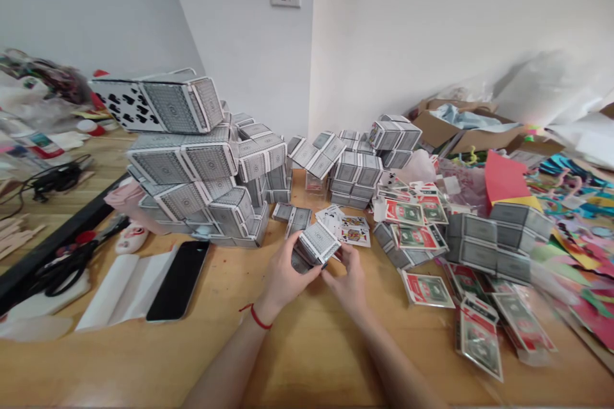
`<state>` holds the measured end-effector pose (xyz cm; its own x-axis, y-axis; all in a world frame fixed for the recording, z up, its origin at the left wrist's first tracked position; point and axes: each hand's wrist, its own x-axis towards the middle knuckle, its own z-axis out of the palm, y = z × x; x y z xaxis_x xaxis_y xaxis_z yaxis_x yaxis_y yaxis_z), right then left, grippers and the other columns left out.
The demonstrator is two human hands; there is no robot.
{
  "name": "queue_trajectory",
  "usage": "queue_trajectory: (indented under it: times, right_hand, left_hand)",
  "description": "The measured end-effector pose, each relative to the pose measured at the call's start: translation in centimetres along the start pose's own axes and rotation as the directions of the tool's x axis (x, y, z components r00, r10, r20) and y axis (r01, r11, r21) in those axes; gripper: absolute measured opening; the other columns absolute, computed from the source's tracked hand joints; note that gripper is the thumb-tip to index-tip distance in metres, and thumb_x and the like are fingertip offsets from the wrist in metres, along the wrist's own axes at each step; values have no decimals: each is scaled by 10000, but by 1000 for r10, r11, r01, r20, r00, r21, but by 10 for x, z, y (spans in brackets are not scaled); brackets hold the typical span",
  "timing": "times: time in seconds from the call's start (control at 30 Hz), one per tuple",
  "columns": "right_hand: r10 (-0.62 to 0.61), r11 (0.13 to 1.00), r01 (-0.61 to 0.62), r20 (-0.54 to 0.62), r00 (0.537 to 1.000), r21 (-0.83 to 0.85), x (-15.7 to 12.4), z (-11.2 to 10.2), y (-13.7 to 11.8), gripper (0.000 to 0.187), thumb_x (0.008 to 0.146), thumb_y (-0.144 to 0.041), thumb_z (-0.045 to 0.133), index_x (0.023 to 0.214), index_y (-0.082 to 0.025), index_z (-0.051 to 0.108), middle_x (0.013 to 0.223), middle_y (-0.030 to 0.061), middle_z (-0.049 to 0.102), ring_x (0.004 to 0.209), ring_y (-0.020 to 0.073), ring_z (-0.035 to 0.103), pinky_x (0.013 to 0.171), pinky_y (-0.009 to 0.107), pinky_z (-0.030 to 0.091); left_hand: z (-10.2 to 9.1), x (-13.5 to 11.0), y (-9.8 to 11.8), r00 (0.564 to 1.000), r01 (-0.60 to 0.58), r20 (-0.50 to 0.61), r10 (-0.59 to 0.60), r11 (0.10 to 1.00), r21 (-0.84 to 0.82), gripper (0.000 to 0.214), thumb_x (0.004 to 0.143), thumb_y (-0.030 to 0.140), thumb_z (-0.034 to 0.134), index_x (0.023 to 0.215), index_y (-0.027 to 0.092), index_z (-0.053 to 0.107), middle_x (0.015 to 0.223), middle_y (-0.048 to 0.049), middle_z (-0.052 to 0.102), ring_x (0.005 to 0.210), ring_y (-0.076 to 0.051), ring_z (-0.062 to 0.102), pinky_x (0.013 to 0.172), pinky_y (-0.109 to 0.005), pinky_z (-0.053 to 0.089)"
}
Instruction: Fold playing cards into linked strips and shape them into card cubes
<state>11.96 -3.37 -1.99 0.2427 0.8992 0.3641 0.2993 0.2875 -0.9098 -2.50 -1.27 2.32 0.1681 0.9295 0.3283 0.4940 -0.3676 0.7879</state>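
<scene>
Both my hands meet at the middle of the wooden table [307, 345]. My left hand [285, 278], with a red string at the wrist, wraps its fingers round a small box folded from grey-backed playing cards [316, 244]. My right hand [350, 278] pinches the same card box from its right side. Loose face-up cards [354, 230] lie just behind the hands. A big pile of card boxes [196, 166] rises at the left, a smaller stack [357, 169] stands behind, and another stack of card boxes [499, 239] sits at the right.
A black phone [178, 281] and folded white paper [125, 287] lie at the left, with black scissors [62, 268] beyond them. Red-and-green card packets [426, 287] are scattered at the right. Coloured paper scraps [575, 249] and an open cardboard box [455, 124] crowd the far right.
</scene>
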Motion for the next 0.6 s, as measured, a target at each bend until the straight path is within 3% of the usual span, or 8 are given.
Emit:
queue_trajectory:
  times: [0.1,0.2,0.33,0.47,0.6]
  right_hand:
    - [-7,999,6,28,1000,49,1,-3,-2,543,641,-159,651,1119,-234,405,1084,81,533,1014,223,538,917,442,409]
    - [-22,983,-7,155,988,183,5,-8,-7,599,683,-211,650,1208,-242,364,1219,101,463,1134,238,460,980,448,350]
    - [15,904,-138,292,956,405,8,-11,-11,544,773,-317,575,1263,-258,345,1332,88,380,1235,241,356,1037,455,266]
    - [73,872,-175,232,970,458,6,-5,-10,564,763,-298,600,1268,-278,349,1342,71,369,1240,232,347,1052,453,235]
    - [99,852,-176,178,979,492,3,0,-12,568,748,-288,619,1256,-287,364,1306,65,415,1201,221,397,1030,430,286]
  left_hand:
    - [0,0,-2,1000,-9,4,9,1000,17,672,662,313,644,1246,193,336,1175,-100,527,1060,-224,523,881,-359,437]
    - [-1,2,-4,999,-34,-19,35,998,55,699,655,306,646,1261,186,318,1200,-111,510,1083,-234,508,899,-374,424]
    - [-3,2,-6,997,-57,-42,62,992,114,699,664,329,638,1263,179,311,1188,-113,521,1071,-234,519,881,-369,438]
    - [-1,-1,-3,993,-104,-34,113,975,198,703,667,358,632,1263,179,306,1181,-122,525,1066,-247,521,870,-384,441]
    - [2,-4,0,984,-159,-43,173,960,230,646,676,321,619,1236,174,333,1139,-114,548,1056,-237,525,877,-377,438]
